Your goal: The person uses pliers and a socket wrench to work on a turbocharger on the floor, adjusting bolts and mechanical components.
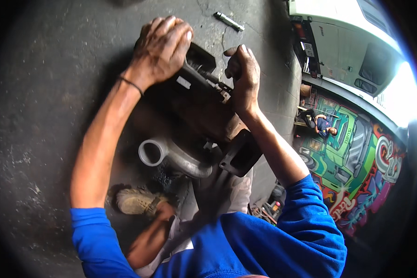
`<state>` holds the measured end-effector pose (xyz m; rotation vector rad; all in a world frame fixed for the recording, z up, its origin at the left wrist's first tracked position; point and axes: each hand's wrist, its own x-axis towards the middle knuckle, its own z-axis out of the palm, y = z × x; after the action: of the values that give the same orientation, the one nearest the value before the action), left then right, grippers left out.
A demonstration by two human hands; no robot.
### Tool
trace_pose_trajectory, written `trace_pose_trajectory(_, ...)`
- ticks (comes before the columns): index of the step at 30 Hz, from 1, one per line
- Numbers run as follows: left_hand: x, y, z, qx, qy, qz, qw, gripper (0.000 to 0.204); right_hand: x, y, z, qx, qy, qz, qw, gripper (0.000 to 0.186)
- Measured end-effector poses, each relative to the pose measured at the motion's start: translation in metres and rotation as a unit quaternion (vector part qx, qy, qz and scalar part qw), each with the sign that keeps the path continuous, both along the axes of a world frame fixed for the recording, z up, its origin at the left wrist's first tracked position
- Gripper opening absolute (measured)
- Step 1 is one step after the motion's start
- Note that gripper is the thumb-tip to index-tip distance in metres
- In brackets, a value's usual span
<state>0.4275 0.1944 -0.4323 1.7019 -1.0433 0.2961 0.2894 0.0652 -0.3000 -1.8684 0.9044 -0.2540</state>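
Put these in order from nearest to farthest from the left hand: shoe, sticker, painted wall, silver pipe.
From the left hand:
1. Sticker: white, just below it on the black part.
2. Silver pipe: farther down.
3. Shoe: lower left.
4. Painted wall: far right, in the background.

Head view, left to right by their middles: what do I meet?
Brown shoe → left hand → metal rod on the floor → right hand → white vehicle.
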Motion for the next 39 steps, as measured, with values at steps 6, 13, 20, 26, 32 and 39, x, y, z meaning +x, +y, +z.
trace_pose_trajectory(6,-0.073,-0.031,0.088,0.109,-0.007,-0.182,0.977,0.041,-0.012,-0.074,-0.011,0.35,-0.003,-0.144,0.926,0.025)
trace_pose_trajectory(13,-0.076,-0.031,0.088,0.176,-0.004,-0.216,0.96,0.029,-0.035,-0.181,-0.086,0.085,0.196,0.001,0.977,0.016)
trace_pose_trajectory(20,-0.07,-0.043,0.098,0.174,-0.015,-0.2,0.964,0.034,0.033,-0.238,-0.142,-0.276,0.139,0.347,0.885,0.028)
trace_pose_trajectory(26,-0.077,-0.016,0.138,0.399,0.079,-0.05,0.912,0.09,0.149,-0.279,-0.126,-0.364,0.072,0.445,0.815,0.055)
trace_pose_trajectory(32,-0.121,-0.039,0.164,0.351,0.331,0.164,0.861,0.135,0.264,-0.373,-0.141,-0.509,0.034,0.54,0.67,0.071)
trace_pose_trajectory(39,-0.185,-0.054,0.161,0.077,0.697,0.279,0.656,0.08,0.288,-0.354,-0.1,-0.394,0.13,0.652,0.635,0.061)
